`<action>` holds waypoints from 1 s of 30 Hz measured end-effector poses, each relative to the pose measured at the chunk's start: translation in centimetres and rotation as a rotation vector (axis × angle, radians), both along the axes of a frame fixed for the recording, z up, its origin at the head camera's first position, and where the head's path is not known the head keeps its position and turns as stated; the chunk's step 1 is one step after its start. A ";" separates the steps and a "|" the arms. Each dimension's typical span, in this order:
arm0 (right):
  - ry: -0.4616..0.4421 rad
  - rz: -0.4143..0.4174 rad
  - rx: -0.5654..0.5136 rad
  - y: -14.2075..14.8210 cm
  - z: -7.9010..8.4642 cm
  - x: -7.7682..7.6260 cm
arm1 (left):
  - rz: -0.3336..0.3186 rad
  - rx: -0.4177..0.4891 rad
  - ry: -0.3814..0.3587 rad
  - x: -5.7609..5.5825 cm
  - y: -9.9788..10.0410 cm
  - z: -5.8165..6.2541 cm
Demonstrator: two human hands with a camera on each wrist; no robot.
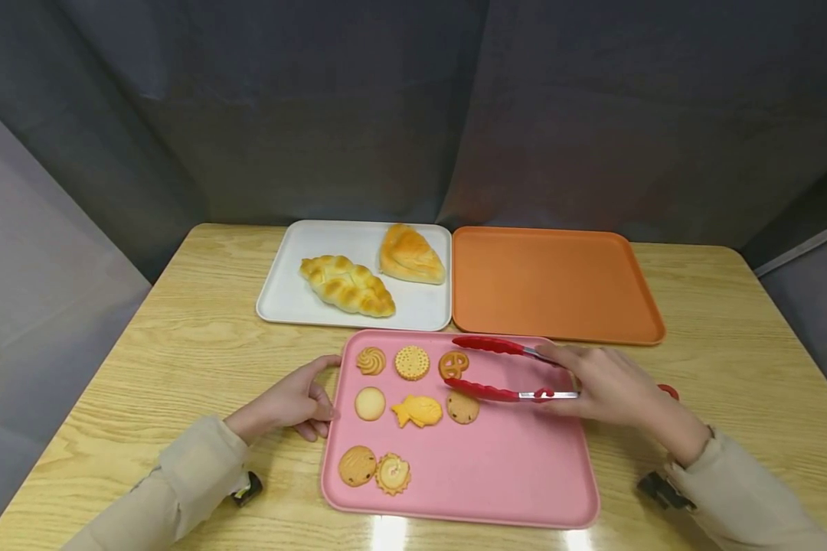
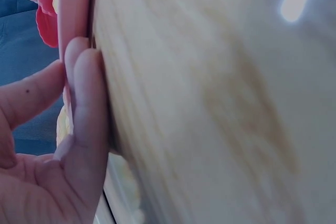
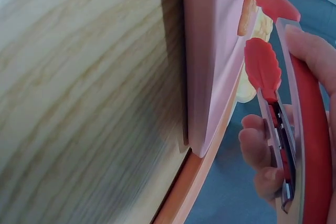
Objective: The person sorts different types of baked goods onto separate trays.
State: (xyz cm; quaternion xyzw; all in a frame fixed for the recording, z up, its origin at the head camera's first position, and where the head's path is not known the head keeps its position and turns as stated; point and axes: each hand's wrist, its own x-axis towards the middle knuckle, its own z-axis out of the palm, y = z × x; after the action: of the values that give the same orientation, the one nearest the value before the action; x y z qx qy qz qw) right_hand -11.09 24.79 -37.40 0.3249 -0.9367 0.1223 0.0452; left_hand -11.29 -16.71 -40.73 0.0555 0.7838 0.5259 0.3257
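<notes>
Right hand (image 1: 609, 385) gripping the tongs (image 1: 494, 392), left hand (image 1: 291, 401) pinching the tray (image 1: 503, 474), I judged a light, level squeeze best for the pretzel (image 1: 453, 365) between my hands.

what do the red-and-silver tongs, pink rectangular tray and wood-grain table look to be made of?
Red-and-silver tongs: arms likely stainless steel, silvery sheen; scalloped heads fairly matte, perhaps silicone or nylon.
Pink rectangular tray: probably moulded plastic, satin; uniform colour, rounded corners.
Wood-grain table: glossy, mirroring lights as bright streaks; real wood or laminate, can't tell.
</notes>
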 end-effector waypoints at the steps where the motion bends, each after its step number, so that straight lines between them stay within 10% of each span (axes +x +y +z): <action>1: -0.006 -0.002 0.004 -0.1 0.0 -0.1 | 0.002 0.000 0.000 0.0 0.0 0.0; 30: -0.016 -0.001 -0.044 -0.2 0.1 -0.1 | 0.008 0.000 -0.007 0.1 0.1 0.3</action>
State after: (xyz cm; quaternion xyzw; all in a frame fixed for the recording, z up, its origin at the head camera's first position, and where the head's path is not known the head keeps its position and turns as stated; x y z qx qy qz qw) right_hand -11.20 24.55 -37.28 0.3224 -0.9342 0.1456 0.0450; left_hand -11.21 -16.61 -40.48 0.0504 0.7829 0.5273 0.3262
